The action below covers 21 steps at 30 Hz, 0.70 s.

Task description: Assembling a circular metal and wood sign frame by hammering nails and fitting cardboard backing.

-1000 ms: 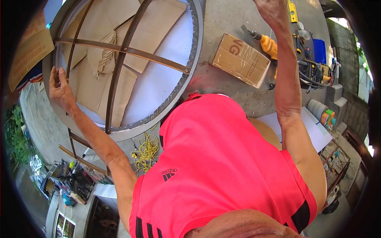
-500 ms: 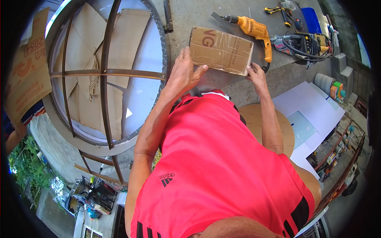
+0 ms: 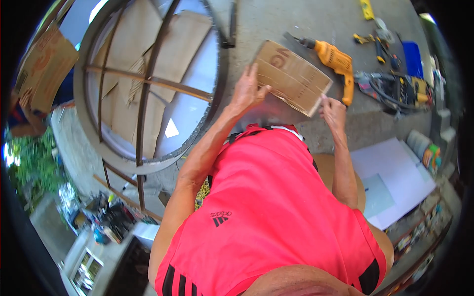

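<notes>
A small brown cardboard box with clear tape on it lies at a slant in front of me. My left hand lies along its left end, fingers against the side and thumb spread along the near edge. At the near right corner, the fingers of my right hand are curled in a pinch on the box's edge; a pale strip, perhaps tape, shows there. Just beyond the box, an orange power drill rests on the grey work surface.
On the left stands a round frame with metal crossbars over cardboard pieces. Another person's hand holds a cardboard piece. A corded tool, blue case and yellow level lie right. White sheets lie lower right.
The box has turned slightly clockwise. My right hand's fingers have curled tighter at its corner, while my left hand stays on the left end. The whole view has shifted.
</notes>
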Each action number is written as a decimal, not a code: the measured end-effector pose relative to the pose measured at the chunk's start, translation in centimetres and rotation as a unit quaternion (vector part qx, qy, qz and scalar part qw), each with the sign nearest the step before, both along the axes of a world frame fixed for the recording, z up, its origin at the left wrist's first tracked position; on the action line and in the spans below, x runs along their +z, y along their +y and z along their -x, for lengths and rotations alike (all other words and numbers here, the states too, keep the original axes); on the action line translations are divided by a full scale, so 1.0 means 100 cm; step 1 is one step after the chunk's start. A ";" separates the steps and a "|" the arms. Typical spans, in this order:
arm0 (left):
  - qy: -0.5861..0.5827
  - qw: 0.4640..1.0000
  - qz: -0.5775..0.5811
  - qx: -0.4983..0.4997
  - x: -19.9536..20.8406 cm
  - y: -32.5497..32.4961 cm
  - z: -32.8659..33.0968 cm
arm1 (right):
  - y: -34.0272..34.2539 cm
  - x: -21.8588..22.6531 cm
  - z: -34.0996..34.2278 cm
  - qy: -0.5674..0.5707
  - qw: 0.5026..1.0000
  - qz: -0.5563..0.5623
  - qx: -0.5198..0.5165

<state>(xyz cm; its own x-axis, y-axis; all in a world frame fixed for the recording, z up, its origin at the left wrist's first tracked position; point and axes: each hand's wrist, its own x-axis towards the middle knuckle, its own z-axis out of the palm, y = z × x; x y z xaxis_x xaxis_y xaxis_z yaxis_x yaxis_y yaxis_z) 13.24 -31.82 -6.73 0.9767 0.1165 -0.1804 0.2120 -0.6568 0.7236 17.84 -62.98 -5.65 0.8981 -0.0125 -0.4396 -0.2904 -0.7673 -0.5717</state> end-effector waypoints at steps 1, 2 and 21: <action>-0.011 1.000 0.025 0.007 0.001 -0.002 0.002 | 0.002 0.006 -0.007 -0.027 1.000 0.014 0.003; -0.036 0.998 0.042 0.006 0.002 -0.006 0.003 | 0.002 0.013 -0.015 -0.039 0.999 -0.034 0.017; -0.272 0.749 0.249 0.551 0.098 0.201 0.160 | 0.262 0.077 -0.060 0.006 0.868 -0.452 0.206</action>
<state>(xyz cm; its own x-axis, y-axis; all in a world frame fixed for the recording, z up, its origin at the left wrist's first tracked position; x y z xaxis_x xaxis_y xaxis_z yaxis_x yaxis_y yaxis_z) -2.76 -11.77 3.05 0.2823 0.9561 -0.0785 0.0112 0.0785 0.9969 23.84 -36.79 2.01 0.7404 0.6628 -0.1121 -0.1076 -0.0477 -0.9930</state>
